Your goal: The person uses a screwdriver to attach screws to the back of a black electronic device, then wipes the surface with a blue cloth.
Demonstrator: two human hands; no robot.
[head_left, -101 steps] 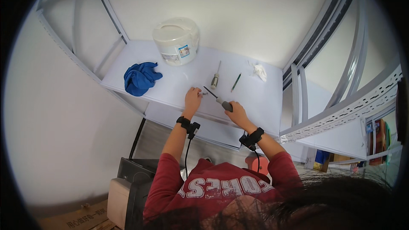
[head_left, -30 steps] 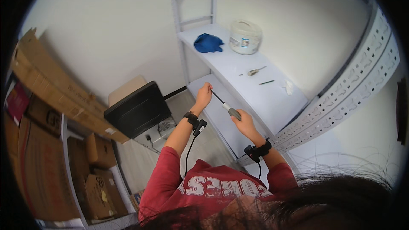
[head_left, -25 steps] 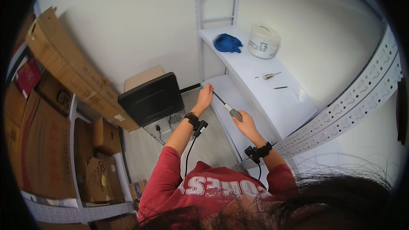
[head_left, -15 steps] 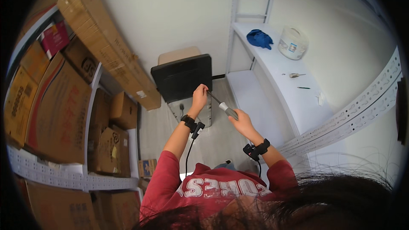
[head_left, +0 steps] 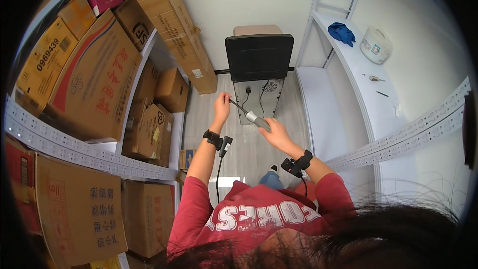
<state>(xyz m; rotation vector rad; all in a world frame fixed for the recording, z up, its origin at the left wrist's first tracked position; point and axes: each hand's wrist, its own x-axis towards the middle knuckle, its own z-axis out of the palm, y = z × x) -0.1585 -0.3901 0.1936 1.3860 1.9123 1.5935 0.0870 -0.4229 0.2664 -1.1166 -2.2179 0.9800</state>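
Note:
A screwdriver (head_left: 259, 121) with a grey and white handle and a dark shaft slants between my two hands. My right hand (head_left: 277, 135) is closed around its handle. At the tip end of the shaft, the fingers of my left hand (head_left: 222, 107) are pinched together; the tip itself is hidden by them. Ahead of my hands stands a metal case (head_left: 260, 100) with a round fan grille and dark cables, under a black flat panel (head_left: 259, 57). Neither hand touches the case or the panel.
Shelves with several cardboard boxes (head_left: 94, 79) line the left side, and a long carton (head_left: 169, 25) leans by the wall. On the right white shelf (head_left: 368, 94) lie a blue cloth (head_left: 341, 34), a white tub (head_left: 376, 45), a small screwdriver (head_left: 377, 78) and a dark thin rod (head_left: 382, 94).
The view has swung, so the case and panel sit farther right and higher. My left hand, earlier in front of the panel's lower edge, is now clear of it. Both hands keep hold of the screwdriver.

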